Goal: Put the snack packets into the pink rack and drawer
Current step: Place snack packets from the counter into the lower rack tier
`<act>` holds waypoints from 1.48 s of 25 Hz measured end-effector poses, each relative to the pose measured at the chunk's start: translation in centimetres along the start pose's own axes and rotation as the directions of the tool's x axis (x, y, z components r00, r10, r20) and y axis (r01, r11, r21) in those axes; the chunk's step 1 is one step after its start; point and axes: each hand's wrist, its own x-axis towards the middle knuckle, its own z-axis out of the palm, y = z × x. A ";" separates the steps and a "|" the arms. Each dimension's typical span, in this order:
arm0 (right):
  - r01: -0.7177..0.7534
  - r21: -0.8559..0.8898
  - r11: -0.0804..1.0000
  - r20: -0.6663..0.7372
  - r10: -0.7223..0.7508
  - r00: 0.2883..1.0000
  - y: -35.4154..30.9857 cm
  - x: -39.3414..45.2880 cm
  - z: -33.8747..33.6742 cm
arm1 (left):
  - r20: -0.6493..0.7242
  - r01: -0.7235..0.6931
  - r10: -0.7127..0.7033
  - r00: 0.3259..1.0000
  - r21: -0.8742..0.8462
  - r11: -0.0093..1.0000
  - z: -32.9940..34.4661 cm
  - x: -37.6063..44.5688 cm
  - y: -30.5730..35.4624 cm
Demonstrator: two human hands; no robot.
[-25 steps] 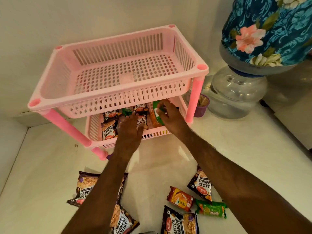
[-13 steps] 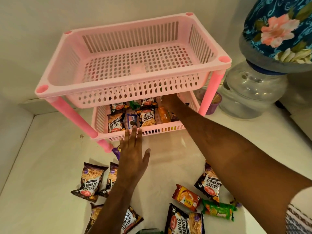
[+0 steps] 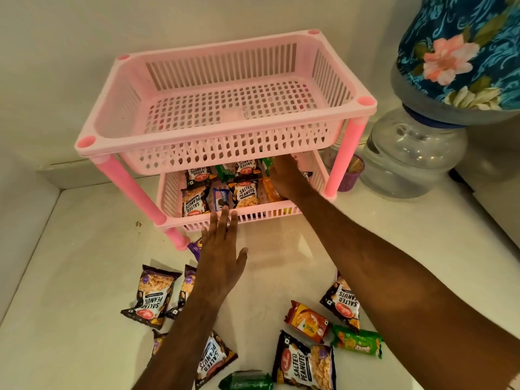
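The right hand (image 3: 284,175) reaches into the lower tier (image 3: 264,212) of the pink rack (image 3: 225,153), its fingers tucked under the upper basket among the packets, so whether its grip holds anything cannot be told. A green packet (image 3: 266,164) shows just beside the knuckles, its print unreadable. The left hand (image 3: 221,257) hovers flat and wide, fingers spread, holding nothing, its fingertips (image 3: 225,213) at the front rim of that lower tier.

Inside the tier lie packets reading "SALTED PEANUTS" (image 3: 247,194), one more upside down at the left (image 3: 194,202), a blue "OREO" pack (image 3: 221,199) between them, and an orange packet (image 3: 269,191) partly covered by the right hand. The rear row is half hidden by the upper basket (image 3: 213,108), whose floor carries no packets.

On the white table (image 3: 70,263) lie more loose packets: a "SALTED PEANUTS" bag (image 3: 152,298) at the left, another partly behind the left forearm (image 3: 187,288), one below it (image 3: 215,358), one near the lower edge (image 3: 305,361), one beside the right forearm (image 3: 342,304), an orange biscuit pack (image 3: 306,320), a green pack (image 3: 357,343) with small illegible lettering, and a dark green one (image 3: 246,381) cut off by the frame. A purple wrapper (image 3: 196,247) peeks out by the rack's front leg
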 end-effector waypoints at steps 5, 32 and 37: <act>0.029 -0.041 0.999 -0.085 -0.033 0.996 1.2 -7.1 -2.2 | 0.028 -0.008 0.007 1.000 0.014 1.000 -0.2 0.0 0.2; -0.206 -0.641 0.739 0.223 0.436 0.872 9.5 -27.6 -5.4 | 0.061 -0.001 0.003 0.998 -0.041 0.999 -0.8 -0.3 0.9; -0.227 -0.561 0.796 0.177 0.384 0.906 9.4 -27.6 -4.8 | 0.052 -0.007 0.009 0.999 -0.030 1.000 -0.8 -0.4 0.9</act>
